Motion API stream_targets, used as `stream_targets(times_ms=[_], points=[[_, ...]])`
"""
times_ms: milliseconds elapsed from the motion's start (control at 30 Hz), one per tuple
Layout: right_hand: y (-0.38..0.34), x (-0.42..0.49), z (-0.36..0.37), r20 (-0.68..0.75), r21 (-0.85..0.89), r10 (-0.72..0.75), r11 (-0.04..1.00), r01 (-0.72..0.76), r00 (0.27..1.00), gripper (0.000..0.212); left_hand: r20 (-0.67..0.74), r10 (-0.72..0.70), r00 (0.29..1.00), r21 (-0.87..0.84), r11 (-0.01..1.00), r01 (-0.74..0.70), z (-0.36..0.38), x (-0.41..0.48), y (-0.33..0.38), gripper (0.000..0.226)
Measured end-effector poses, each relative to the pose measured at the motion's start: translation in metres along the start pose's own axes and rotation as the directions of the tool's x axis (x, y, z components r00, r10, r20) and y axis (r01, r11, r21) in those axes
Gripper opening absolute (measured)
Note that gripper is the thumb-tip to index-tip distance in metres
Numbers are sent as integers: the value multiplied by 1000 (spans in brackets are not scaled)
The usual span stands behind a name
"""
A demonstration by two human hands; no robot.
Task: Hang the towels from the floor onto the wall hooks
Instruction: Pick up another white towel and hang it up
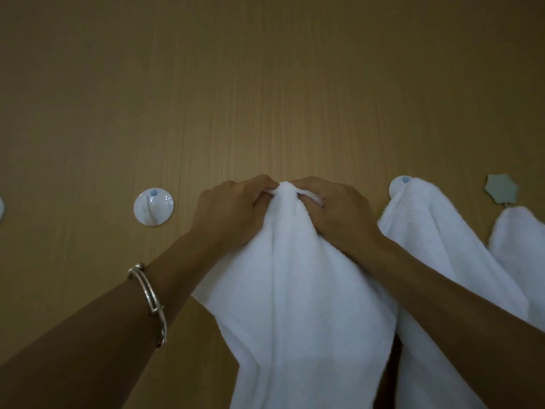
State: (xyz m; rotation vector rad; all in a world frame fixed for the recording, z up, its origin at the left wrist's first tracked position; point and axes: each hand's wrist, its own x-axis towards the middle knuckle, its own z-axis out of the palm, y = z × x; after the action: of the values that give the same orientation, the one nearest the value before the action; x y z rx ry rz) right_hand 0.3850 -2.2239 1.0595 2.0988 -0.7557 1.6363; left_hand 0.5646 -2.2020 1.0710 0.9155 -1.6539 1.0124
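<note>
- Head view, left side: a bare round hook (153,206) sits on the wooden wall (265,84) with nothing on it. I judge it is free for a later towel.
- My left hand (233,208), with a metal bangle (149,296) on its wrist, has its fingers curled and pinches the left side of the towel's bunched peak.
- The held towel (295,290) is up against the wall at hook height, between my two hands, with its body hanging straight down. Gathering it to a peak gives a small fold to catch on a hook. Any hook behind it is hidden, so I cannot tell whether it has caught.
- My right hand (333,214) mirrors the left, fingers curled and gripping the right side of the peak. In my judgement, two hands keep the fold centred.
- Just right, a second towel (436,246) hangs peaked from a covered round hook (398,184).
- Far right, a third towel (519,246) hangs below a star-shaped hook (501,191).
</note>
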Motion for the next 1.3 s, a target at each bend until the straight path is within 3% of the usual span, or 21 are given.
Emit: stream_targets(times_ms=[100,200,267,367,600,800,933,1067,1133,1200,1300], points=[[-1,-2,-3,40,83,44,995,-47,998,17,41,-53,998,-21,998,54,-4,-3,4,30],[-4,-6,-5,76,98,32,994,-40,997,6,-10,-45,999,-43,998,44,-5,-5,12,31],[-5,-7,-6,71,99,57,993,-64,996,5,-85,47,995,24,999,-45,-4,-4,17,26],[-7,-7,-8,74,84,90,992,-96,993,11,-84,177,981,143,976,-164,-2,0,21,13],[-11,0,-12,77,-140,-9,990,20,997,19,53,39,998,113,993,-45,-12,9,17,25],[-8,5,-5,-10,-48,7,999,-8,1000,9,-5,-65,998,65,996,66,-15,12,26,22],[-8,10,-7,26,-19,46,999,-45,999,11,37,-65,997,123,991,60,-14,13,24,28],[-11,11,-9,36,24,83,996,-84,996,5,19,-143,990,73,987,142,-13,11,28,29],[-13,9,-9,22,50,102,993,-103,994,15,8,-130,992,58,990,129,-10,6,31,29],[-13,4,-7,5,13,70,997,-70,998,22,18,-87,996,59,995,86,-6,2,32,26],[-9,-1,-2,-8,-115,-14,993,13,1000,17,19,-65,998,75,995,64,-5,4,29,23]])
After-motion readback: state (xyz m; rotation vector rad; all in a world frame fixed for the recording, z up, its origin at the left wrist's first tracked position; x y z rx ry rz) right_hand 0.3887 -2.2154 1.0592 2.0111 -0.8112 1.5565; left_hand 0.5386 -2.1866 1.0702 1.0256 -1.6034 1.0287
